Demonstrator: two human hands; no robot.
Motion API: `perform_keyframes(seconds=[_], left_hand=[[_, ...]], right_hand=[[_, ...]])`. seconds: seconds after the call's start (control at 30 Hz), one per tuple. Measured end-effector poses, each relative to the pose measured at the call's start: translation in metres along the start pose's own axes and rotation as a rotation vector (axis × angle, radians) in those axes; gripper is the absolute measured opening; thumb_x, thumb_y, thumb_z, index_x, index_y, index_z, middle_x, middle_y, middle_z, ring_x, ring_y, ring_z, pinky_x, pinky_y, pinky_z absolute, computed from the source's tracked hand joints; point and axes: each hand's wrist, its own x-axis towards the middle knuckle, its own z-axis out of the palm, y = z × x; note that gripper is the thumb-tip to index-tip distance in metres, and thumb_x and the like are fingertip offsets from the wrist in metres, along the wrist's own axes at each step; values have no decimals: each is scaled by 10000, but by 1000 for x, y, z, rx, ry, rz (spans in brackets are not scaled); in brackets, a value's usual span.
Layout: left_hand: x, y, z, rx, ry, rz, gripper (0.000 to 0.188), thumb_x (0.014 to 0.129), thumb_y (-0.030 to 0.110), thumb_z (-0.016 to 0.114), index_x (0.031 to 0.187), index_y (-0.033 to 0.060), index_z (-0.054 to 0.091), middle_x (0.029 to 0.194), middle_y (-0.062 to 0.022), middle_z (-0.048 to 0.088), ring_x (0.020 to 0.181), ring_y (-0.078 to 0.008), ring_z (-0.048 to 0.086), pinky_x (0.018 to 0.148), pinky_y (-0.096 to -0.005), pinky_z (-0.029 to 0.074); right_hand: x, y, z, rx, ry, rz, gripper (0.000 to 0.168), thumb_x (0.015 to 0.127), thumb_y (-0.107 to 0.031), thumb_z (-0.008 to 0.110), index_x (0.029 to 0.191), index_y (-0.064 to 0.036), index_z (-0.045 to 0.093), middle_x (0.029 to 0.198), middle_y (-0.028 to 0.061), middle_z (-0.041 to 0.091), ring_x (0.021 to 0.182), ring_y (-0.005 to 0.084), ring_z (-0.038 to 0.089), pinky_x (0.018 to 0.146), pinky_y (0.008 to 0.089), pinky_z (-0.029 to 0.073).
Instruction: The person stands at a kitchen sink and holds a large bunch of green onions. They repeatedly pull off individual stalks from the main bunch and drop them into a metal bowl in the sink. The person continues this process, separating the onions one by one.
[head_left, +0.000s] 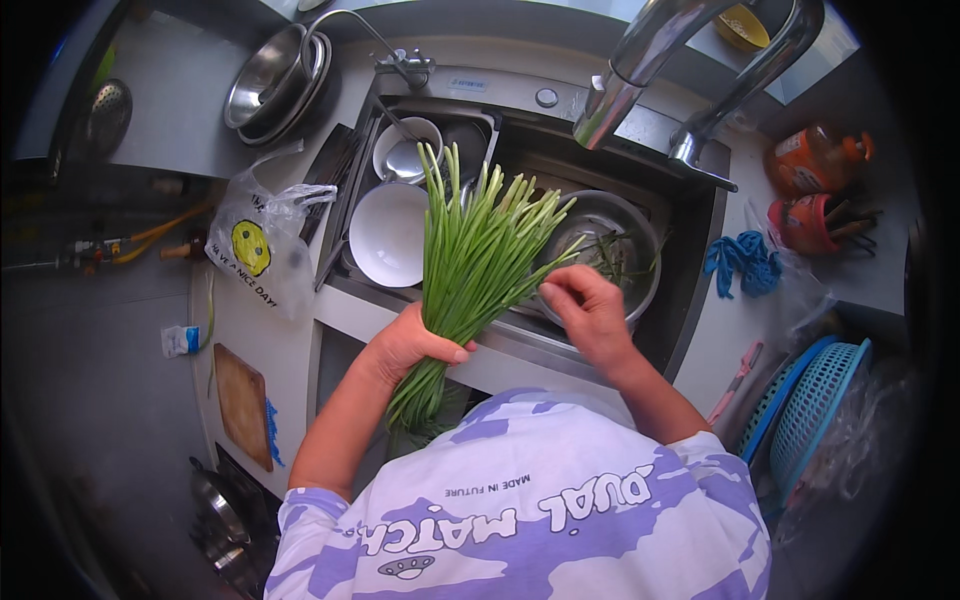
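My left hand (420, 341) grips a thick bunch of garlic chives (476, 255) near its leafy lower end, holding it in front of the sink. The pale cut stem ends fan out upward, away from me. Beside the bunch's right edge, my right hand (592, 311) has its thumb and fingers drawn together; whether a strand is pinched there is unclear. Just beyond that hand, a round metal basin (641, 225) sits in the sink with loose green scraps (611, 251) inside. Part of the basin is hidden by my hand and the chives.
White bowls (386, 236) stand in the left sink compartment. A chrome faucet (611, 105) overhangs the sink. Stacked metal bowls (262, 94) and a plastic bag (259, 240) are left; a blue cloth (746, 262), soap bottle (810, 161) and colanders (817, 405) are right. A cutting board (241, 405) lies lower left.
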Motion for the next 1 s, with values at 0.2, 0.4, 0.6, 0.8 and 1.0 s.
perform_keyframes(seconds=[0.2,0.4,0.6,0.8,1.0], left_hand=[[-3,-1,15,149,90,167,487,577,1,824,1038,-2,667,911,-65,681,829,-174,656,776,-313,531],[-3,-8,25,364,190,279,407,623,-36,804,1005,-7,669,909,-58,687,842,-144,645,779,-297,520],[-2,-13,23,280,196,254,430,625,-48,809,1030,-9,670,921,-58,688,818,-146,652,747,-290,533],[-7,-12,17,137,163,254,479,605,-40,828,1056,-10,670,911,-66,686,826,-167,658,745,-313,544],[-17,-3,12,112,127,271,440,610,-37,818,1024,-10,671,900,-59,682,808,-153,648,736,-303,538]], right_hand=[[10,11,33,609,198,638,296,915,-296,710,841,-82,518,672,-46,422,545,44,314,420,211,234],[14,22,39,593,195,711,261,915,-255,704,820,-91,525,681,-30,451,549,54,364,443,211,265],[9,18,24,692,130,662,141,911,-149,680,846,-67,585,759,10,574,622,60,468,471,202,347],[4,22,10,680,72,452,98,911,-131,657,891,-48,611,808,9,618,691,74,527,529,221,417],[7,18,-2,703,238,418,76,930,-151,626,904,-80,617,851,-5,624,753,69,549,585,220,444]])
